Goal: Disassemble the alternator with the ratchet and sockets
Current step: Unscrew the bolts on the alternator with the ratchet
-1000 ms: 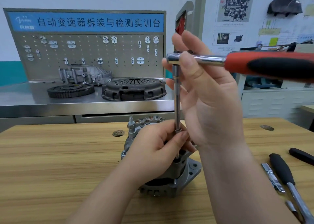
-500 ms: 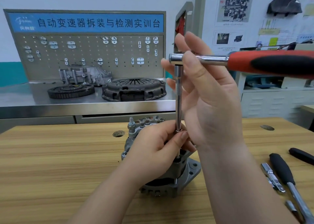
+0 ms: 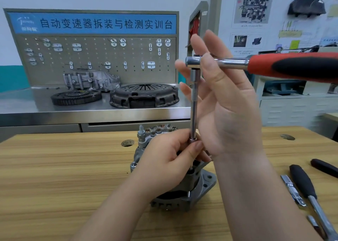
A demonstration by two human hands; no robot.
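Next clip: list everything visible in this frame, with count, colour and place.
alternator: one, grey metal, table centre
ratchet: one, red-black handle, held level up high
extension bar: one, chrome, upright from ratchet head to alternator
table: one, light wood, foreground
black-handled tools: two, table right
chrome piece: one, beside them
steel bench: one, behind table
clutch cover: one, dark, on bench
ring gear: one, dark, bench left
pegboard: one, grey, behind bench
left hand: grips bar's lower end
right hand: pinches ratchet head
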